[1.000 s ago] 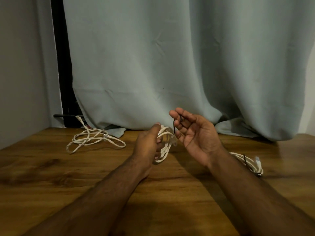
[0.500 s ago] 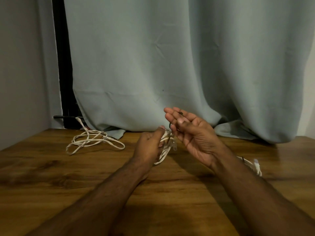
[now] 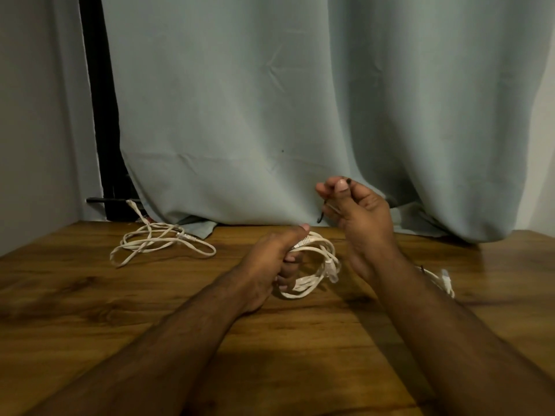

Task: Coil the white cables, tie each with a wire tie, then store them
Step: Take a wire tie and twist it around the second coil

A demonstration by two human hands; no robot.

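Observation:
My left hand [image 3: 271, 259] grips a coiled white cable [image 3: 315, 274] just above the wooden table [image 3: 90, 310], thumb on top of the loops. My right hand [image 3: 357, 211] is raised to the right of the coil and pinches a thin black wire tie [image 3: 322, 213] between thumb and fingers; the tie's end hangs below the fingertips. A loose, uncoiled white cable [image 3: 159, 243] lies on the table at the back left. Another white cable bundle [image 3: 441, 280] with a dark tie on it lies behind my right forearm, partly hidden.
A pale grey-green curtain [image 3: 300, 115] hangs along the back edge of the table, its hem resting on the wood. A dark gap and a grey wall [image 3: 36, 115] stand at the left. A black rod [image 3: 105, 200] pokes out near the curtain's left edge.
My right hand lifted away from the coil and closed its fingers on the black wire tie. My left hand kept hold of the coil and turned slightly.

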